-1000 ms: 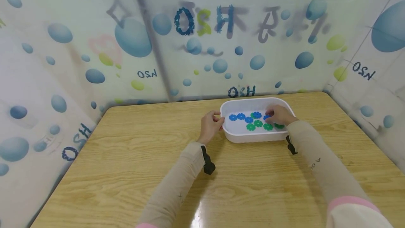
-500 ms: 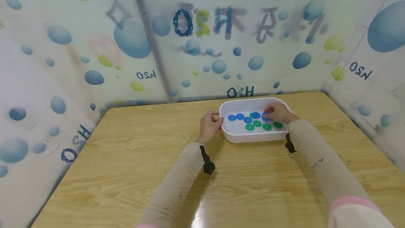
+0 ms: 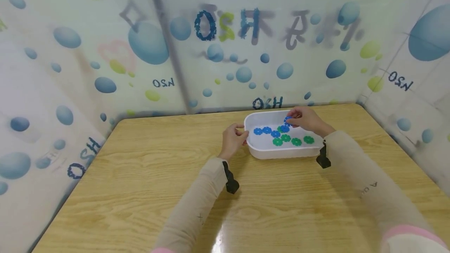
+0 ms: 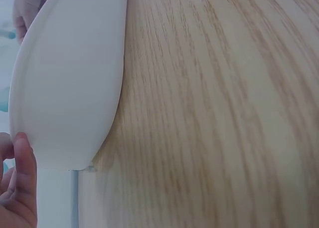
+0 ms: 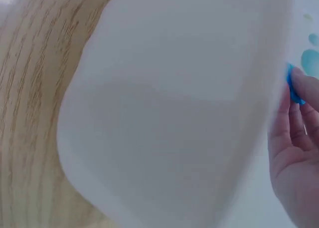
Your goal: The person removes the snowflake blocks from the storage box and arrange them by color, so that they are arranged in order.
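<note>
A white plastic tray [image 3: 281, 153] holds several flat, notched plastic discs, green and blue. At its left end my left hand [image 3: 232, 141] grips the rim; in the left wrist view the thumb [image 4: 24, 163] presses the outer wall. Over the tray's far right part, my right hand [image 3: 310, 121] pinches a blue notched disc [image 3: 288, 120] between thumb and fingertips, raised above the others. The right wrist view catches that blue disc edge-on, just past the tray wall [image 5: 159, 118]. Among the discs inside are a blue disc [image 3: 258, 131] at the left and a green disc [image 3: 308, 139] at the right.
The tray stands on a wood-grain table [image 3: 158, 175] near its far edge. Behind it rises a pale wall covering [image 3: 225, 69] printed with blue and green bubbles. Another such covering runs along each side of the table.
My right hand has picked up the blue disc from the tray's right part and lifted it up and to the left. The left hand keeps its place at the rim.
</note>
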### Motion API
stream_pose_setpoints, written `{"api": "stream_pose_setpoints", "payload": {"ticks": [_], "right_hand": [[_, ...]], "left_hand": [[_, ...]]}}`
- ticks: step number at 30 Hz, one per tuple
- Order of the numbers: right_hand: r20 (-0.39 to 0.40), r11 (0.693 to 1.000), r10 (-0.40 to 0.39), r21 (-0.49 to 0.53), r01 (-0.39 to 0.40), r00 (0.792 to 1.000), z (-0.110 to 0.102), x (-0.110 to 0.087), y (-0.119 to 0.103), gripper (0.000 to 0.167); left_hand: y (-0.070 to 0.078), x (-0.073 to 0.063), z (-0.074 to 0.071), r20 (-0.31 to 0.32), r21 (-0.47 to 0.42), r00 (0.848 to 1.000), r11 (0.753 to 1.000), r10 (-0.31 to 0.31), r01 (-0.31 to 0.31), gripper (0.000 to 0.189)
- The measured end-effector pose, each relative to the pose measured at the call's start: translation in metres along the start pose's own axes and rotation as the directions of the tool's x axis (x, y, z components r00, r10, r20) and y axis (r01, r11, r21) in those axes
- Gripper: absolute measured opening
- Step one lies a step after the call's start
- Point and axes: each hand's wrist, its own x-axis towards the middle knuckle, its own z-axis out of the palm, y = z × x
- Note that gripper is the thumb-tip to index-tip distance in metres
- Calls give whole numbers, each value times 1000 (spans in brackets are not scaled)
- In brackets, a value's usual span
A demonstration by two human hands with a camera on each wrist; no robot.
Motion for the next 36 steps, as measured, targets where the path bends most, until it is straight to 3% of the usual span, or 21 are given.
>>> {"api": "stream_pose_setpoints", "payload": {"ticks": [10,17,22,30,36], "right_hand": [[91,989,-147,47,143,985,8,-23,-41,21],[169,954,-296,91,284,940,28,-40,-56,17],[233,951,-301,139,275,925,40,-52,-58,17],[339,939,-339,181,293,878,64,-69,-50,18],[380,942,-327,205,266,865,83,-77,-42,17]], "left_hand": [[-1,1,-1,-12,-2,1000,1000,-1,1,28],[0,0,-2,-15,14,1000,1000,-2,2,27],[0,-1,-2,-15,15,1000,1000,-5,5,28],[0,-1,0,-5,16,1000,1000,-7,7,28],[1,-2,1,-17,13,1000,1000,0,1,28]]}}
